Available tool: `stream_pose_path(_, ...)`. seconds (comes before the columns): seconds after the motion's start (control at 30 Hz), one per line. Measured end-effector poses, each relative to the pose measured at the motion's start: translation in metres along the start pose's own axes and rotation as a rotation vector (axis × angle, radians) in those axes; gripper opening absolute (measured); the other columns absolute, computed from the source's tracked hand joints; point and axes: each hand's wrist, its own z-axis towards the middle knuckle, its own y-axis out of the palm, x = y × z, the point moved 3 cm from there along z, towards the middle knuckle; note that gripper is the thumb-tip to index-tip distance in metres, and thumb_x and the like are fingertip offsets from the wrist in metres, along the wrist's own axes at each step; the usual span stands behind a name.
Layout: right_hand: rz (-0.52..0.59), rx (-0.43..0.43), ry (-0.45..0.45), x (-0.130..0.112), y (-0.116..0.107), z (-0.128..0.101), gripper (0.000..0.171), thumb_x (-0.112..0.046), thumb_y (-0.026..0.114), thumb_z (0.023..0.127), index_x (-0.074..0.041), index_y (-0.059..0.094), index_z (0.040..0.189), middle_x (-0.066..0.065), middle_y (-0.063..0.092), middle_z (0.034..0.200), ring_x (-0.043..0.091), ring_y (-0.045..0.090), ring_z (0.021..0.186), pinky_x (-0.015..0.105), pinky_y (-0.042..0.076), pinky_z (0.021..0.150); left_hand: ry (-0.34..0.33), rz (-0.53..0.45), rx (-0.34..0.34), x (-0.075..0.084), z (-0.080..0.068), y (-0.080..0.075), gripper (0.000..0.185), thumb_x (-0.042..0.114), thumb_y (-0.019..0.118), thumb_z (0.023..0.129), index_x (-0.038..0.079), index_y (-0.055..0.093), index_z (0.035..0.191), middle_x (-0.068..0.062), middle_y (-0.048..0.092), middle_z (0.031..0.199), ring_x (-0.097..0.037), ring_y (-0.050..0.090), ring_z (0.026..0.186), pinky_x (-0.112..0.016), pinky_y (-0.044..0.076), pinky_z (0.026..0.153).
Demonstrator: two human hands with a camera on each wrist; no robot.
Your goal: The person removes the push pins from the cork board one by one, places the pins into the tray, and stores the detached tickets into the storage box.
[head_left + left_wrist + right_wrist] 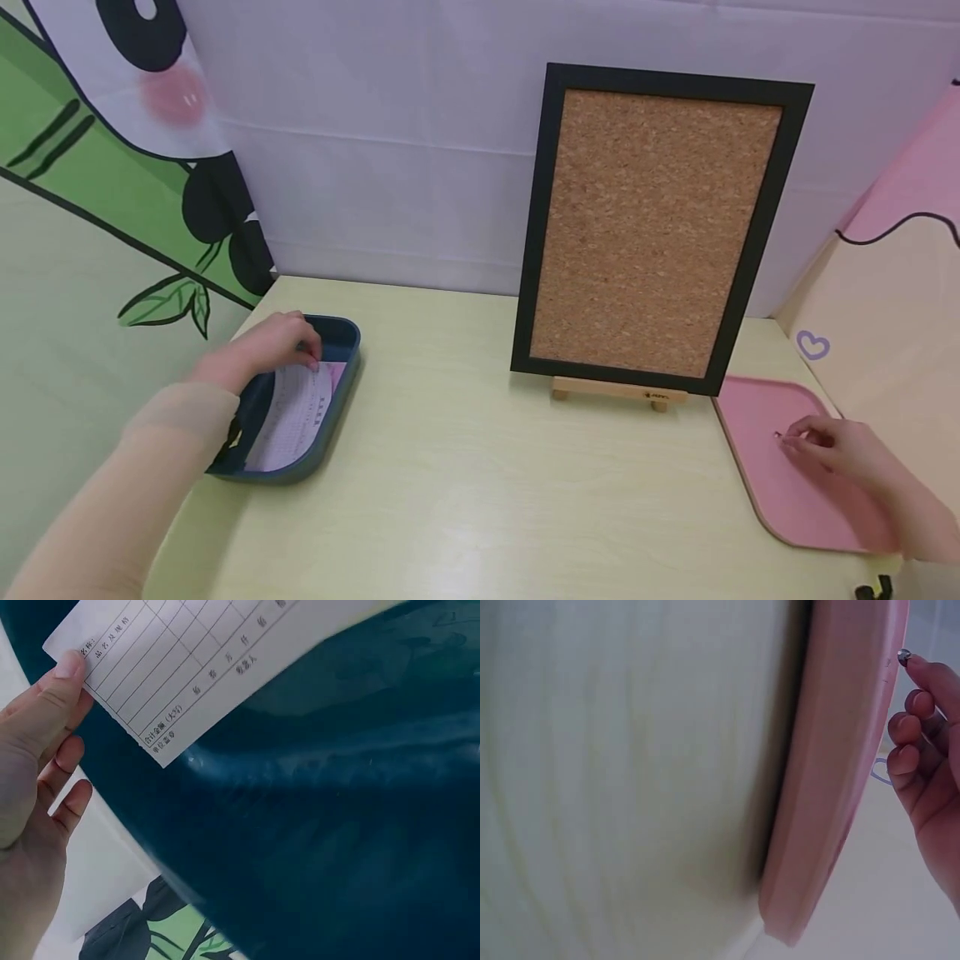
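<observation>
My left hand [281, 342] reaches into a dark blue tray [347, 333] at the left of the table. Its thumb and fingers pinch the edge of a white printed receipt [180, 667] with a ruled grid and Chinese text. More of the paper [292, 417] shows lying in the tray, with a pinkish sheet [337, 372] at its edge. On the right, my right hand [843, 446] is over a pink tray [772, 400]. Between thumb and fingertip it pinches a small silver thumbtack [904, 657]; the other fingers are curled.
A black-framed cork board [656, 233] stands on a small wooden easel [618, 390] at the back, partly beside the pink tray. A small black object [873, 588] lies at the lower right edge. Printed cloth [390, 150] hangs behind the pale wooden table [465, 483].
</observation>
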Motion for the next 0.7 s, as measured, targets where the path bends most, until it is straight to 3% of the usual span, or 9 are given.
stream_pose_path(0.27,-0.042,-0.001,-0.071,0.005,0.008,0.010,0.010,-0.008,0.073,0.079,-0.016,0.068,0.083,-0.019,0.048,0.062,-0.005,0.040,0.052,0.020,0.034,0.050,-0.056,-0.019,0.006,0.000,0.001,0.007,0.009,0.014,0.080,0.074,0.019,0.073,0.076,0.009,0.063,0.075,-0.014,0.047,0.074,-0.035,0.043,0.070)
stream_pose_path(0.43,-0.034,0.001,-0.079,0.007,0.010,0.011,0.010,-0.007,0.074,0.079,-0.015,0.068,0.082,-0.019,0.050,0.064,-0.005,0.040,0.055,0.020,0.035,0.050,-0.125,-0.048,0.007,0.000,0.002,0.008,0.010,0.012,0.078,0.077,0.018,0.074,0.084,0.005,0.066,0.083,-0.017,0.051,0.081,-0.040,0.046,0.075)
stream_pose_path(0.7,-0.059,0.015,-0.027,0.002,0.000,0.010,0.009,-0.008,0.071,0.082,-0.011,0.068,0.090,-0.014,0.048,0.058,-0.001,0.040,0.048,0.022,0.033,0.051,-0.160,-0.022,0.136,0.022,0.003,-0.015,0.018,0.016,0.073,0.082,0.009,0.073,0.098,-0.006,0.069,0.091,-0.024,0.053,0.084,-0.043,0.045,0.075)
